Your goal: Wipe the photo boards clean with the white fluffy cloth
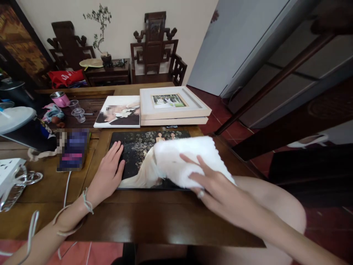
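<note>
A dark photo panel (132, 154) showing a couple lies flat on the wooden table (132, 217) in front of me. My left hand (111, 167) rests on its left edge, fingers stretched out and holding nothing. A white fluffy cloth (190, 154) covers the right part of the panel. My right hand (212, 184) grips this cloth, its fingers pressed into a fold, and a ring shows on one finger. Part of the cloth hangs past the panel's right side. The couple's lower bodies are hidden beneath it.
Behind the panel lie a white photo album (118, 112) and stacked pale picture frames (176, 105). To the left are a phone (73, 151) on a white cable, clear plastic cups (79, 115), a pink mug (60, 99) and a large lidded container (19, 127). Dark carved chairs (154, 48) stand beyond.
</note>
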`<action>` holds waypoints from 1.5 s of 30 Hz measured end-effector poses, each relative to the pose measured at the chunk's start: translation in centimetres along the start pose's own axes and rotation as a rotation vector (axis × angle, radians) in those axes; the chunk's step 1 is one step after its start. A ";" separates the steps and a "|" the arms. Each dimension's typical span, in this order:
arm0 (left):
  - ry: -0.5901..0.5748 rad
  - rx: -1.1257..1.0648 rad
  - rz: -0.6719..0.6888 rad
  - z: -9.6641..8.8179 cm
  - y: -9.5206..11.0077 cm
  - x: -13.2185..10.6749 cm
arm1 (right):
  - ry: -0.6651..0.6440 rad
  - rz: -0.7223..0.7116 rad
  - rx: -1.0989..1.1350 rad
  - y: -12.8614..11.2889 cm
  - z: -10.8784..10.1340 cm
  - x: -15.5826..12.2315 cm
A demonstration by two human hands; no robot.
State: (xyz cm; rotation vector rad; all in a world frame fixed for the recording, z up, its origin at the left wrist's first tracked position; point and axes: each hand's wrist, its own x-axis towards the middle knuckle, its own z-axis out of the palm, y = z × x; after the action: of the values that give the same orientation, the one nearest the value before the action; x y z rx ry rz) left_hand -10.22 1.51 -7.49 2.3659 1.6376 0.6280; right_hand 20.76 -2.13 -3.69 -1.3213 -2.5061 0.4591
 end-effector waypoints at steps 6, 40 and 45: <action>0.007 0.016 0.017 0.0 0.0 0.0 | -0.074 -0.135 0.045 -2.5 -1.1 -5.2; 0.007 0.030 0.036 0.2 -0.2 0.0 | -0.269 -0.054 0.057 -4.3 -3.6 3.4; 0.010 0.026 0.039 0.2 -0.3 -0.1 | -0.181 -0.065 0.094 -1.4 -2.8 10.5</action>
State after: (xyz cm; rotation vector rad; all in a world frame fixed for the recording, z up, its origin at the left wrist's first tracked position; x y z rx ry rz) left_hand -10.36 1.54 -7.83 2.4222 1.6169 0.6307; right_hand 15.00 6.26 0.33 -1.2093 -2.6267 0.7011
